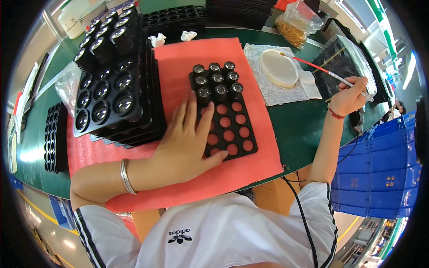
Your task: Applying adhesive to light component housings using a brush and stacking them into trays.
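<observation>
Green worktop [297, 129] under bright light, a red mat [254, 174] across its middle, and blue crates [375, 169] stand beyond the edge at half past three. Our main piece, a black holed tray [235, 126], lies on the mat just above centre. Nine black cylinders [203, 93] with shiny tops stand in its twelve o'clock end, three rows of three, while red shows through the holes toward six.

Our left hand [184, 138] is spread open, palm down, over the tray's nine o'clock side, thumb by the near end, fingers reaching toward twelve and clamped on nothing. And out at half past two, our right hand [351, 96] is closed around a thin brush [313, 65]! Its tip points toward ten, over the rim of a round, pale dish [279, 68] on patterned paper [275, 96] at half past one.

At ten o'clock we have a tall stack of black trays [154, 120], its top loaded with more cylinders, and at nine another dark holed tray [56, 134]. Up at one sits a clear bag of yellowish pieces [292, 29].
</observation>
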The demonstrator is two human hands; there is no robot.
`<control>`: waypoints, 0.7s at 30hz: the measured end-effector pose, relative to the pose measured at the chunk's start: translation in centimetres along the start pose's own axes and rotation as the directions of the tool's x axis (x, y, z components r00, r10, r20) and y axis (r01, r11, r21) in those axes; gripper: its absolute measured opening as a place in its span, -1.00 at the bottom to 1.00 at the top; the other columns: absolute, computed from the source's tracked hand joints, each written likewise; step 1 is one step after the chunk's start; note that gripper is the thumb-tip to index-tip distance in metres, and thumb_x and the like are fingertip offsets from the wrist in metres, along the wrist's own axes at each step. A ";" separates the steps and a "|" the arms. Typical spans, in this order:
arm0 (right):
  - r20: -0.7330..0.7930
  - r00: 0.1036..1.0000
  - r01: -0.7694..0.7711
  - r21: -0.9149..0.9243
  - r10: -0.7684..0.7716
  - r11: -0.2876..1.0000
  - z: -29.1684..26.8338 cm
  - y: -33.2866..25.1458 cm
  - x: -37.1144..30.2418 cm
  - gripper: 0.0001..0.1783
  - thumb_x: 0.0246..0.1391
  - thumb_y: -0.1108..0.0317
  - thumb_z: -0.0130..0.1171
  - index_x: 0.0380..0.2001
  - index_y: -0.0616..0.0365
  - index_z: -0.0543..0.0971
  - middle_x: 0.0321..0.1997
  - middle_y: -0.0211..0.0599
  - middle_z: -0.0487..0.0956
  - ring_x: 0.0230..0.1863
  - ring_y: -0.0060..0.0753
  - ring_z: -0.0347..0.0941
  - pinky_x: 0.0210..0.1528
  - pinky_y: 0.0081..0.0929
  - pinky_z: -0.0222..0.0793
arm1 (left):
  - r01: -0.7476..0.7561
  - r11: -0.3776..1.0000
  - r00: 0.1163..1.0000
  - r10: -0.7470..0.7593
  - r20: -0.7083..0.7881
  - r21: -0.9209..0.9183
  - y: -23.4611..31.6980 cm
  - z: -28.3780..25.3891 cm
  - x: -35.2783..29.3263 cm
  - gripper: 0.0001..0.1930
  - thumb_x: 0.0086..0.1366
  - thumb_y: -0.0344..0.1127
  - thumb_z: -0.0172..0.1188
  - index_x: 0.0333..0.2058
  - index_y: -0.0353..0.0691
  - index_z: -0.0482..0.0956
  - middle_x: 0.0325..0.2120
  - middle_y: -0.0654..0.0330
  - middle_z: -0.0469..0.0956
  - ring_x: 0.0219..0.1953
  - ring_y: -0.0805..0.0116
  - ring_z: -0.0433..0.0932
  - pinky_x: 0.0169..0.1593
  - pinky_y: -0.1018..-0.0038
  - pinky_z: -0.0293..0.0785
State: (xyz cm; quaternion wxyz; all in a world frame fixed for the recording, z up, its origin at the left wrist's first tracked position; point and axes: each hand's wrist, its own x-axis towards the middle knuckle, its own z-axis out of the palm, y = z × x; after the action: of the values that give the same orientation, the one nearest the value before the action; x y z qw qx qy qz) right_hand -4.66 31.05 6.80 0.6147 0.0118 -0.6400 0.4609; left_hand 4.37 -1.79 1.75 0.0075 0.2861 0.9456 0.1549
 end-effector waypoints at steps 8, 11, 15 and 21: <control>0.055 0.994 0.100 -0.027 -0.098 0.995 -0.2 -0.1 0.0 -0.48 0.16 0.14 -0.19 -0.81 0.18 0.34 -0.85 -0.44 0.26 -0.77 -0.71 0.11 -0.71 -0.71 -0.07 | 0.035 0.986 0.996 -0.047 -0.073 -0.161 -0.6 0.2 1.1 -0.19 0.07 -0.02 0.08 0.14 -0.34 -0.11 0.08 -0.29 -0.18 0.15 -0.22 -0.17 0.18 0.08 -0.17; 0.083 0.993 0.084 -0.035 -0.081 0.996 -0.3 0.3 0.1 -0.49 0.16 0.14 -0.19 -0.80 0.18 0.34 -0.85 -0.44 0.25 -0.77 -0.71 0.10 -0.71 -0.71 -0.07 | 0.006 0.978 0.990 -0.036 -0.139 -0.209 -0.1 -0.3 0.9 -0.24 0.08 -0.09 0.09 0.13 -0.33 -0.08 0.04 -0.26 -0.11 0.11 -0.18 -0.10 0.15 0.12 -0.09; 0.094 0.995 -0.017 -0.017 0.018 1.000 0.3 0.1 -0.6 -0.49 0.16 0.14 -0.19 -0.79 0.18 0.34 -0.84 -0.45 0.26 -0.77 -0.72 0.09 -0.71 -0.72 -0.08 | -0.265 0.849 0.952 0.153 -0.266 -0.457 0.1 -1.1 0.8 -0.33 0.10 -0.18 0.05 0.12 -0.28 -0.03 0.01 -0.20 -0.03 0.05 -0.10 0.00 0.11 0.21 -0.01; 0.135 0.983 -0.134 0.089 0.121 0.987 1.0 0.7 -1.0 -0.51 0.15 0.13 -0.17 -0.79 0.14 0.31 -0.83 -0.47 0.22 -0.78 -0.70 0.05 -0.71 -0.71 -0.09 | -0.185 0.287 0.976 -0.057 -0.209 -0.940 -0.4 1.0 1.4 -0.67 0.28 -0.23 -0.26 -0.03 -0.25 0.11 -0.09 0.11 0.16 -0.06 0.36 0.23 0.06 0.38 0.14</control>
State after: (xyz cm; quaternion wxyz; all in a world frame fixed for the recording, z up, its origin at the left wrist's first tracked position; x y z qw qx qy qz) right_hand -5.57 30.33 5.77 0.5399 0.0304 -0.6546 0.5282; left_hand 3.09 -1.09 0.78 0.0741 0.2453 0.6495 0.7159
